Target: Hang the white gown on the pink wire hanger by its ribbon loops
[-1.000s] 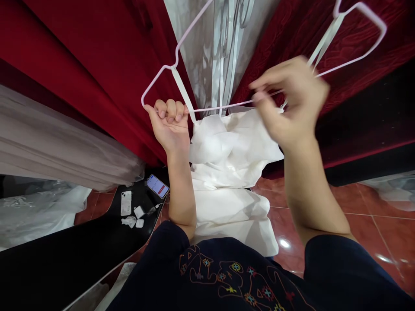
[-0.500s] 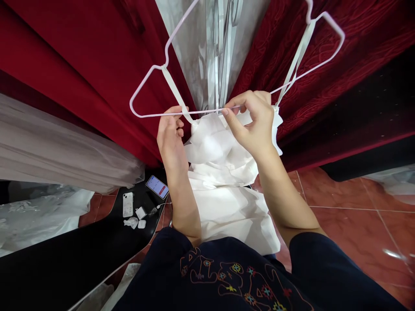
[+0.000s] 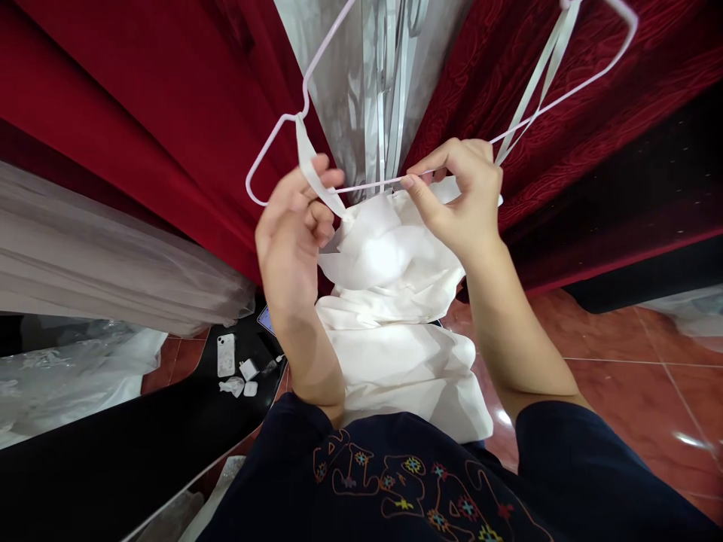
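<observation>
A pale pink clothes hanger [image 3: 366,185] spans the view at a tilt, its right end higher. My right hand [image 3: 460,199] is closed on its bottom bar, thumb and forefinger pinching it near the middle. From the hanger hangs a white ruffled garment [image 3: 389,256] with thin white straps. The left strap [image 3: 305,147] loops over the hanger's left notch; the right strap [image 3: 534,98] hangs twisted at the other end. My left hand [image 3: 297,226], slightly blurred, is beside the left strap with fingers apart, some of them behind it.
Red curtains [image 3: 152,98] hang on both sides, with grey-white fabric [image 3: 333,90] between them. At lower left, a black surface [image 3: 141,429] holds a white phone [image 3: 226,355], a charger [image 3: 248,369] and a small white case [image 3: 250,388]. Red tiles [image 3: 610,406] cover the floor.
The hanger has shifted right, and its right end has risen. My left hand has come off the bar and moved left and nearer, its fingers spreading. My right hand keeps its pinch.
</observation>
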A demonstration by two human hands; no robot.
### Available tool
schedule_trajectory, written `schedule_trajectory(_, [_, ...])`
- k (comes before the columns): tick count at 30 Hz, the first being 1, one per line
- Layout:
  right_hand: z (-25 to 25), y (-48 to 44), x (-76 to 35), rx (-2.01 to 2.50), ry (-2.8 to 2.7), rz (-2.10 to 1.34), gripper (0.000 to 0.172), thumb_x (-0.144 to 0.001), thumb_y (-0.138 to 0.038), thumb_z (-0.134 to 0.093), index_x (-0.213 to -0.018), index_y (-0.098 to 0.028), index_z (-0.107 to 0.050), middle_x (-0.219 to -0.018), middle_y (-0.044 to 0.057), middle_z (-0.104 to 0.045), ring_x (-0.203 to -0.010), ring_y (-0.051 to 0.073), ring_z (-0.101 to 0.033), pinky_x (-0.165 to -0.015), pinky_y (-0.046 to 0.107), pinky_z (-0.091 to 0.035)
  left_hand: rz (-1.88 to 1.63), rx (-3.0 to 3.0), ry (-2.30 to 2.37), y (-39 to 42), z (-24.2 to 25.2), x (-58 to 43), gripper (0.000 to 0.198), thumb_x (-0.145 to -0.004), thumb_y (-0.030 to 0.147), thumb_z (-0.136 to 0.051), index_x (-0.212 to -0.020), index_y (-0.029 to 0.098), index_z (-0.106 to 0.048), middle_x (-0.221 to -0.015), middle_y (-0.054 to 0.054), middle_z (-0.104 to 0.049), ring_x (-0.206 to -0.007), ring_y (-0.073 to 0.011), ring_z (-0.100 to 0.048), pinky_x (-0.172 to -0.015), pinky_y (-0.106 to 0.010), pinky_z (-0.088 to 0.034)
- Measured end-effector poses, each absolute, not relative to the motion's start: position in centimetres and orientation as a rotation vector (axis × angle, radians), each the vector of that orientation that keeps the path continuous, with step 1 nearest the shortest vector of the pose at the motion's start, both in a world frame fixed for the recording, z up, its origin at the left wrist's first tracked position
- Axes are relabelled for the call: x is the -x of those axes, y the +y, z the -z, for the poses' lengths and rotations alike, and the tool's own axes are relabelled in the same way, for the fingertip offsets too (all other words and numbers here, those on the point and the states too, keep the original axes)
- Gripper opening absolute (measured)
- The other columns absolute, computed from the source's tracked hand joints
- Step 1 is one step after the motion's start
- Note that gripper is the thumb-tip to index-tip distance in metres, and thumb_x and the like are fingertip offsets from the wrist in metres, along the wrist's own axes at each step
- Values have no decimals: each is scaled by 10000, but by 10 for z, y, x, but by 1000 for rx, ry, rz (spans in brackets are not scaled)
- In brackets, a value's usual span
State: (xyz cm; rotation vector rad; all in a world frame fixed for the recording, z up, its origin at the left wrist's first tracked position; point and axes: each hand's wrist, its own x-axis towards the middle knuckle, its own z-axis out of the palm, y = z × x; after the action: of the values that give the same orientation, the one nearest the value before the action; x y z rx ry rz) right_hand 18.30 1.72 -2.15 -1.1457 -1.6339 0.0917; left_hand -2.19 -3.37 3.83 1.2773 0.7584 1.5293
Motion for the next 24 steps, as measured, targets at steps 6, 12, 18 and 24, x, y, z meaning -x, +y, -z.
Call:
schedule_trajectory(6, [22, 12, -195, 1177, -1632, -65, 415, -786, -663, -504, -795, -261, -607, -736, 45, -558, -811, 184, -514, -969, 475, -395, -1926, -1066, 698, -17, -37, 40, 347, -976, 359, -381, -1081, 241, -690, -1253, 0, -611, -764, -133, -527, -582, -279, -403])
schedule_trajectory(12, [25, 18, -188, 1173, -1626, -53, 398, -802, -637, -504, -800, -251, -601, -730, 47, -548, -813, 176, -502, -982, 473, -370, -1936, -1082, 1116, -5, -1, 39, 241, -933, 284, -511, -1120, 255, -659, -1329, -27, -585, -1077, -184, -582, -861, -307, -448])
schedule_trajectory(18, [28, 17, -182, 1152, -1612, 10, 407, -800, -640, -522, -789, -240, -596, -719, 22, -554, -770, 158, -512, -920, 453, -424, -1713, -1084, 759, -4, 4, 20, 396, -995, 464, -380, -1112, 180, -630, -1183, -92, -669, -1114, -223, -640, -1008, -366, -456])
schedule_trajectory(24, [17, 12, -182, 1077, -1640, 76, 266, -831, -500, -572, -820, -239, -619, -782, 16, -599, -775, 140, -533, -858, 401, -447, -1873, -935, 546, -4, 10, -6, 370, -1007, 477, -331, -888, 193, -536, -836, -35, -634, -937, -186, -682, -976, -360, -489])
